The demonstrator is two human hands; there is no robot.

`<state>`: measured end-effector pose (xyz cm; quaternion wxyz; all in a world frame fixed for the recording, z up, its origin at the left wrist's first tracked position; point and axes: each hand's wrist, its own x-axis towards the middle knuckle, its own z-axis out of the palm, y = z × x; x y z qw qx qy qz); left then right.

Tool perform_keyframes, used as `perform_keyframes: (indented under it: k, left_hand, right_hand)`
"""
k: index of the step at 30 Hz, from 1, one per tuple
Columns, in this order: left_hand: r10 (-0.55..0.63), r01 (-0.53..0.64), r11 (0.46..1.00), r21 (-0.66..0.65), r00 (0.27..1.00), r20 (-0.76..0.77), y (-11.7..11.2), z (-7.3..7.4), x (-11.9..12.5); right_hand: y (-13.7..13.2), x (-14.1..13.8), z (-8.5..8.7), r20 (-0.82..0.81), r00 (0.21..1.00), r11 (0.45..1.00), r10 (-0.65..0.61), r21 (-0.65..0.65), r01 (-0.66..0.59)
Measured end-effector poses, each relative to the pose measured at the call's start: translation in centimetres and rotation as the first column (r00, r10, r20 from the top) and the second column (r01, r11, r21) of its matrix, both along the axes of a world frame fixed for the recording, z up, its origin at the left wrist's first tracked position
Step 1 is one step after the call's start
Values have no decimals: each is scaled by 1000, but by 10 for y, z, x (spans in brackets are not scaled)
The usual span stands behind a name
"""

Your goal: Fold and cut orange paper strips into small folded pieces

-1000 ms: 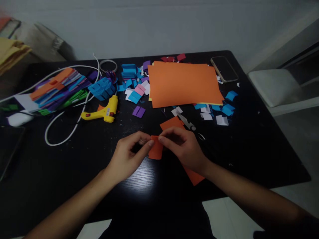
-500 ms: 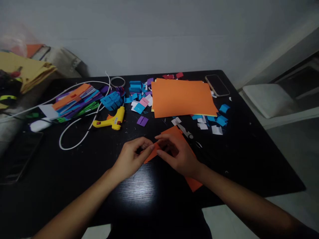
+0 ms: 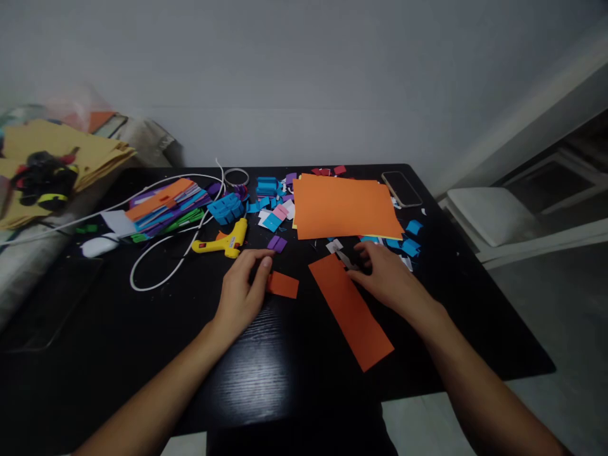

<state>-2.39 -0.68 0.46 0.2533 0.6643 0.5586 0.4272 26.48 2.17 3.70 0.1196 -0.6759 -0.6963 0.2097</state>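
Observation:
My left hand [image 3: 244,282] pinches a small orange paper piece [image 3: 284,285] by its left end, between thumb and curled fingers, just above the black table. My right hand [image 3: 384,269] is closed round the scissors [image 3: 346,258], with thumb and fingers at either side of them; the handles are hidden under the hand. The scissors' blades point away to the left, beside a white paper scrap [image 3: 334,246]. Between my hands, nearer the right one, a long orange paper strip [image 3: 351,313] lies flat and slanted on the table.
Large orange sheets [image 3: 346,206] lie at the back among blue, white and purple paper scraps. A yellow glue gun [image 3: 225,242], a white cable [image 3: 151,288] and a bundle of coloured paper strips [image 3: 166,206] are on the left. A phone [image 3: 401,189] rests at the back right.
My right hand has let go of the small orange piece and moved right to the scissors. The left hand keeps the piece. The view has shifted slightly.

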Motion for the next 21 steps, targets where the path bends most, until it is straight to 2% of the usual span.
perform_keyframes:
  k: [3, 6, 9, 11, 12, 14, 16, 18, 21]
  left_hand:
    - [81, -81, 997, -10, 994, 75, 1, -1, -3]
    - [108, -108, 994, -3, 984, 140, 1, 0, -2]
    - [101, -105, 994, 12, 976, 192, -2, 2, 0]
    - [78, -83, 996, 12, 972, 223, -6, 3, 2]
    - [61, -64, 998, 6, 969, 239, -8, 4, 4]
    - [8, -1, 1000, -25, 963, 271, -11, 7, 7]
    - [-74, 103, 991, -83, 949, 305, -15, 10, 10]
    - [-155, 217, 965, -147, 925, 347, -18, 14, 14]
    - [-206, 326, 919, -223, 877, 433, -20, 18, 18]
  right_hand:
    - [1, 1, 0, 26, 1000, 997, 11, -75, -9]
    - [2, -1, 0, 17, 1000, 999, 25, -48, -24]
    - [2, 4, 10, -6, 1000, 1000, 24, -2, -24]
    - [0, 10, 24, -72, 997, 1000, 15, 28, -13]
    - [-1, 12, 32, -218, 976, 999, 2, 37, 7]
    - [-5, 13, 47, -487, 873, 999, 33, -7, -42]
    - [-10, 4, 58, -670, 742, 995, 23, -60, -85]
    - [-14, -12, 59, -785, 620, 987, -7, -105, -122]
    - [-16, -43, 48, -918, 393, 975, -47, -128, -182]
